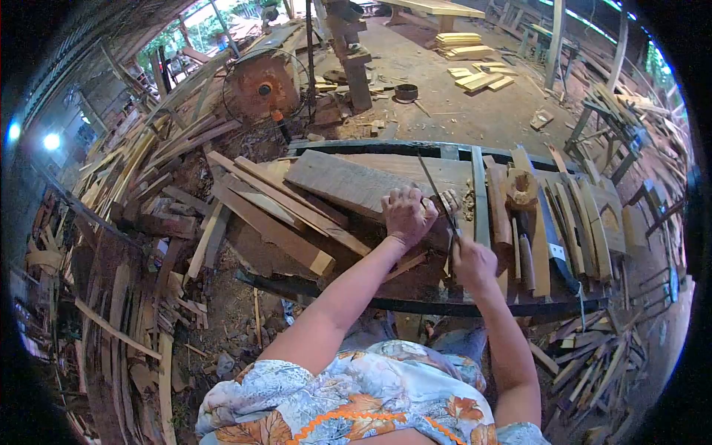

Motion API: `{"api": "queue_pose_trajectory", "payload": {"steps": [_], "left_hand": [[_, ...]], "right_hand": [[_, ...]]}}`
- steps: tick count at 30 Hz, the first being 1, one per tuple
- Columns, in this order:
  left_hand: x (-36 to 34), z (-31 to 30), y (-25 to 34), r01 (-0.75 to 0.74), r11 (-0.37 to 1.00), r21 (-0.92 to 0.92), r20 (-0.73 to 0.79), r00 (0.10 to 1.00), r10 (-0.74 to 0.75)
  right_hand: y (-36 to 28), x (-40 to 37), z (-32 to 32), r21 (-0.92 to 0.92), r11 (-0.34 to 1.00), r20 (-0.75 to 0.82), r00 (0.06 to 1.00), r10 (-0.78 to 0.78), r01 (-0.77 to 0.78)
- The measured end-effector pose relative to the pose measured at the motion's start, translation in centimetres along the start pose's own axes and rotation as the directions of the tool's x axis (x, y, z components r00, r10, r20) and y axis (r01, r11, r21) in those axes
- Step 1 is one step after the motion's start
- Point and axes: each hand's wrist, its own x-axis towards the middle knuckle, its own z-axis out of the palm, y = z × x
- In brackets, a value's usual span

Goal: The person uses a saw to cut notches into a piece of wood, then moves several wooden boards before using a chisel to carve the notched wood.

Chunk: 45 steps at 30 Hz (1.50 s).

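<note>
On the workbench a thick, dark wooden block lies at a slant. My left hand is closed at the block's right end, on a small pale wood piece. In my right hand is a long, thin, dark tool, a file or blade, gripped at its lower end and pointing up and away. The tool passes just right of the small piece; whether they touch I cannot tell. Pale shavings or chips lie right of it.
Long boards lie left on the bench. To the right are a carved wooden piece, a handsaw and narrow strips. Scrap wood heaps flank the bench; yellow planks are stacked on the floor beyond.
</note>
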Motion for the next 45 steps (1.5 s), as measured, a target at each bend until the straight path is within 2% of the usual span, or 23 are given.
{"api": "queue_pose_trajectory", "payload": {"steps": [5,8,11,13,15,18,23,26,29,31,34,36,38,41,43,45], "left_hand": [[-0.1,-0.1,-0.1,0.017,1.0,0.007,0.005,1.0,-0.017],[0.0,-0.2,-0.2,0.003,0.999,-0.036,-0.012,1.0,-0.003],[-0.1,0.0,-0.1,0.001,0.999,-0.038,-0.015,1.0,-0.002],[0.0,0.1,-0.2,0.012,1.0,-0.016,0.017,1.0,-0.011],[0.0,0.0,-0.2,0.006,1.0,-0.013,0.007,1.0,-0.006],[0.2,-0.6,0.2,0.023,1.0,-0.02,0.032,0.999,-0.022],[0.1,-0.3,0.2,0.045,0.999,-0.005,0.069,0.997,-0.045],[0.1,-0.1,-0.1,0.005,1.0,-0.002,0.013,1.0,-0.005],[0.0,-0.2,-0.1,-0.012,1.0,-0.025,-0.005,1.0,0.012],[0.1,-0.1,-0.1,-0.022,0.999,-0.038,-0.026,0.999,0.021],[0.2,-0.6,0.2,-0.008,1.0,-0.023,0.035,0.999,0.009],[0.2,-0.4,0.2,-0.01,1.0,0.006,0.037,0.999,0.01],[0.1,-0.1,0.2,-0.011,1.0,0.013,0.038,0.999,0.011],[0.1,-0.3,0.4,-0.018,1.0,0.018,0.029,0.999,0.018],[0.1,-0.2,0.4,0.007,0.999,0.036,0.033,0.999,-0.008],[-0.1,0.1,0.1,0.001,1.0,-0.002,0.019,1.0,-0.001]], "right_hand": [[1.9,-10.4,-3.0,0.051,0.996,0.055,0.996,0.067,-0.07],[1.6,-12.0,-4.3,0.008,0.994,0.101,0.989,0.111,-0.112],[0.9,-8.3,-4.0,0.043,0.997,0.034,0.998,0.061,-0.062],[0.2,-3.8,-2.9,-0.038,0.999,0.05,0.998,0.025,-0.023],[0.0,0.7,-0.6,-0.017,0.999,-0.012,0.999,-0.041,0.041],[-0.9,3.8,0.9,-0.024,1.0,-0.036,0.999,-0.014,0.013],[0.2,-3.1,-1.4,-0.018,1.0,-0.008,1.0,-0.007,0.007],[1.8,-10.3,-2.7,0.002,1.0,0.003,1.0,0.026,-0.026],[2.7,-12.4,-3.7,-0.006,0.999,0.033,0.998,0.049,-0.049],[2.4,-11.5,-3.9,0.009,0.998,0.037,0.998,0.055,-0.055],[1.4,-5.5,-2.5,-0.008,1.0,0.004,1.0,-0.009,0.009],[0.0,-0.4,-1.3,0.007,1.0,0.035,0.999,-0.002,0.002],[-0.1,3.1,1.3,0.048,0.998,-0.091,0.995,-0.046,0.051],[-0.6,3.9,1.6,-0.026,0.999,-0.062,0.997,-0.034,0.032],[0.1,1.2,0.7,0.0,0.998,-0.088,0.995,-0.055,0.056],[0.7,-2.9,-0.7,0.024,1.0,-0.007,1.0,-0.018,0.018]]}}
